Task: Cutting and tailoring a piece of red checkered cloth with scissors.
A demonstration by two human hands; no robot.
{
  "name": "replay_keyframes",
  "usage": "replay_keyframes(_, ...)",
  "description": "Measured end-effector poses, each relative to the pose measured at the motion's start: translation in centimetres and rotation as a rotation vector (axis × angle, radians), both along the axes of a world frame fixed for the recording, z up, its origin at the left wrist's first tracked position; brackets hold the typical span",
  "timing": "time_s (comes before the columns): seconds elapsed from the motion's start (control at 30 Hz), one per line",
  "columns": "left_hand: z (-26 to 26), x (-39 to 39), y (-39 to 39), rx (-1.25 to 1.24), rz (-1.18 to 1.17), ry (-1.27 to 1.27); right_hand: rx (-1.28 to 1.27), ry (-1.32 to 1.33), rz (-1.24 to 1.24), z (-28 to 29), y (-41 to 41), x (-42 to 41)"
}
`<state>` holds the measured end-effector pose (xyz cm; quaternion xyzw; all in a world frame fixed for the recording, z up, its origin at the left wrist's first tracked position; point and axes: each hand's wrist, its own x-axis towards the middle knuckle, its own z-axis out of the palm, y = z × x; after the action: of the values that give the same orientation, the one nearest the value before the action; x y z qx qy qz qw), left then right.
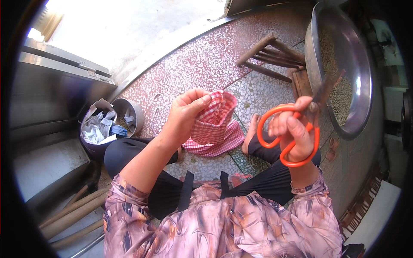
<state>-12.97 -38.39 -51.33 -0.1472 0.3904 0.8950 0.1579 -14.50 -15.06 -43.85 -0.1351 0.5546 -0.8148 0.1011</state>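
Pinched between the thumb and fingers of my left hand [188, 109] is a red-and-white checked cloth [211, 130]. Its gathered upper edge is at my fingertips, and the lower part hangs down to the floor between my feet. My right hand [295, 129] holds scissors [311, 108] with orange handles, my fingers passing through the loops. The dark blades point up and to the right, away from the cloth, and look blurred. Whether the blades are parted I cannot tell.
A large metal basin [358, 71] holding beans or grains stands at the right. Near it is a wooden chair [264, 54]. On the left are a bin [93, 146] of cloth scraps and a metal pot [137, 111]. Wooden poles [77, 209] lie at lower left.
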Motion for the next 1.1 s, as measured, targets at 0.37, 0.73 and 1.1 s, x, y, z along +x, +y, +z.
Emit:
replay_keyframes(0.37, 1.0, 0.2, 1.4, -0.012, -0.140, 0.060, 0.505, 0.245, -0.046, -3.5, -1.2, -0.4)
replay_keyframes(0.73, 1.3, 0.9, 2.5, -0.329, -0.331, 0.226, 0.740, 0.217, 0.007, -2.4, -2.4, -0.2)
replay_keyframes(1.1, -0.5, -0.2, 0.2, -0.100, 0.009, 0.024, 0.493, 0.058, -0.056, -2.7, -0.2, -2.1)
